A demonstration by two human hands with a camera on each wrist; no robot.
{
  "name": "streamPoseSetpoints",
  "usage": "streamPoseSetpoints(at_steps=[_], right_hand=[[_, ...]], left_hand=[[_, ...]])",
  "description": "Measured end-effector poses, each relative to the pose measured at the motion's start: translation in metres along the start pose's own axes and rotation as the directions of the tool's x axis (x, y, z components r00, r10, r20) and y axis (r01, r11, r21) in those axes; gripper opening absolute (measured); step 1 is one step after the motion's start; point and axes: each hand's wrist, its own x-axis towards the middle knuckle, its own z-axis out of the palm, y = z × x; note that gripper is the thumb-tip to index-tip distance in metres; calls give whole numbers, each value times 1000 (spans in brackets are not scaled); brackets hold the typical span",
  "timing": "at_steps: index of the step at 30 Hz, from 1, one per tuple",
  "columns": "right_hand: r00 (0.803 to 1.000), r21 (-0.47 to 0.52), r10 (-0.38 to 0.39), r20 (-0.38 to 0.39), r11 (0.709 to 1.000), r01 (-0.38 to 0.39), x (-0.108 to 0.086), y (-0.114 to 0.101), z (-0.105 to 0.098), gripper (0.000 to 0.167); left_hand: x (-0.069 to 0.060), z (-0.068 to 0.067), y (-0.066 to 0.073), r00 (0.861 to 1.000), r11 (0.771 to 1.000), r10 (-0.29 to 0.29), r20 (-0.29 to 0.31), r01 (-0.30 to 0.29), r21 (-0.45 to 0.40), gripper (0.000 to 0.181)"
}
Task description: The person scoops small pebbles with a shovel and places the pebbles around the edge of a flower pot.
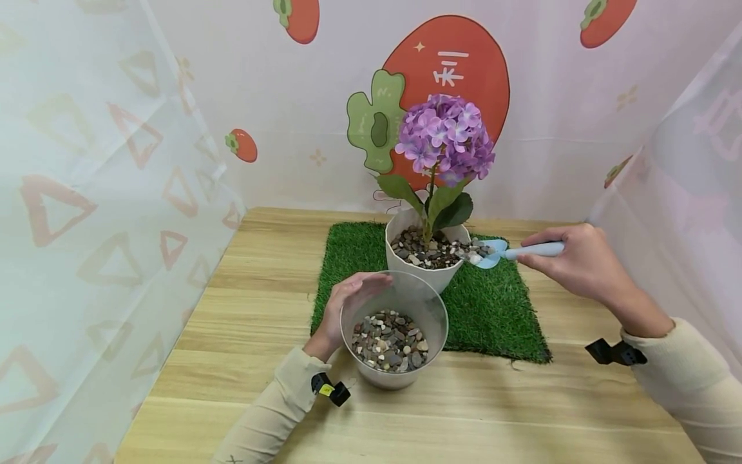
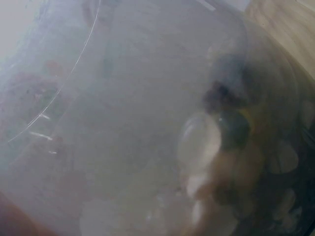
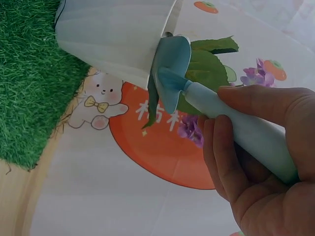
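Note:
My right hand grips the pale blue handle of a small garden shovel. The blade, carrying pebbles, lies over the right rim of a white flowerpot. A purple hydrangea with green leaves stands upright in that pot, among pebbles around its stem. Nearer to me is a translucent plastic bucket, with several grey, brown and white pebbles inside. My left hand holds its left side, fingers around the far wall. The bucket's blurred wall fills the left wrist view.
Under the flowerpot lies a square green turf mat on the wooden table. Behind the table hangs a printed backdrop, and light cloth walls flank both sides.

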Motion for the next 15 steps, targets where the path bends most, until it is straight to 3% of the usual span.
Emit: streamPoseSetpoints(at_steps=[15], right_hand=[[1000, -7, -6, 27, 1000, 6, 9, -3, -4, 22]], left_hand=[[0, 0, 0, 1000, 999, 0, 6, 1, -45, 57]])
